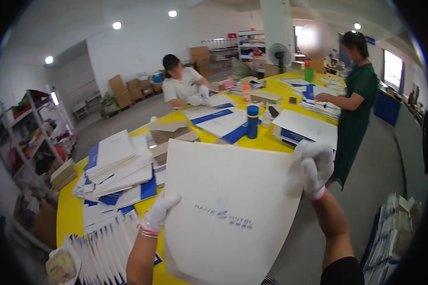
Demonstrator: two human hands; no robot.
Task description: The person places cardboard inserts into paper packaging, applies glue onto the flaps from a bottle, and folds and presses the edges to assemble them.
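Note:
A large white paper bag (pixel 228 190), printed with a small blue logo and the word HOTEL, is held upright in front of me. My left hand (pixel 161 210), in a white glove, grips its left edge, with the thumb on the front and the other fingers hidden behind. At the upper right corner, my gloved right hand (pixel 314 166) is closed with its fingers bent against the edge. Just left of the bag lies a messy pile of white and blue flat bags (pixel 119 166). Below that pile stands a row of folded white bags (pixel 107 249).
The yellow table (pixel 176 118) carries a blue bottle (pixel 252 122), cardboard pieces (pixel 169 133) and another bag stack (pixel 309 127). Two people, one in white (pixel 183 85) and one in green (pixel 359 104), work across it. More bags (pixel 390 232) are stacked at lower right.

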